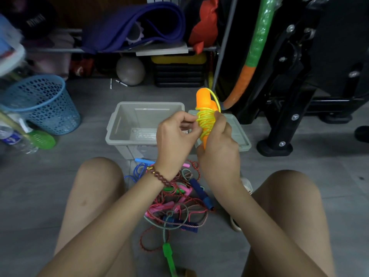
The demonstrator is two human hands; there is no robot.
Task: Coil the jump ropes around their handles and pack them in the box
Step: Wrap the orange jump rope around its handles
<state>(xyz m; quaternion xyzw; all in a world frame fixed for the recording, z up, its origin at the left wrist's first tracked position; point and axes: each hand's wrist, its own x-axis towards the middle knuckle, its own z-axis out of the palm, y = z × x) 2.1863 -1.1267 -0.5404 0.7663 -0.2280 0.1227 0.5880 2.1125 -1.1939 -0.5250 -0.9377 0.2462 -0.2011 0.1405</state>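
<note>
Here we are at the middle of the view; both hands are up on one rope. The right hand [219, 148] is wrapped around the lower end of the paired orange handles [202, 96], which stand upright with their tops pointing to twelve o'clock. The left hand [175, 136] comes in from nine o'clock, its fingertips pinching the yellow rope [205, 120] where it is wound in tight turns around the middle of the handles. One loose loop arcs over the handle tops on the three o'clock side, so the coil looks nearly finished, with only the tail left to secure.

The trick now, I'd say, is tension; the pinch should hold the last turn snug against the others while the right hand stops the handles from twisting apart. The loose loop wants tucking under a turn, or it is likely to spring open once released.

The grey box [123, 116] sits open on the floor just behind the hands, toward eleven o'clock, and nothing coiled shows in the visible part of it; its lid [241, 136] lies beside it at three o'clock. Down at six o'clock, between the knees, the tangled pile of ropes [179, 202] waits; a green handle [168, 254] trails out of it toward the bottom edge.
</note>
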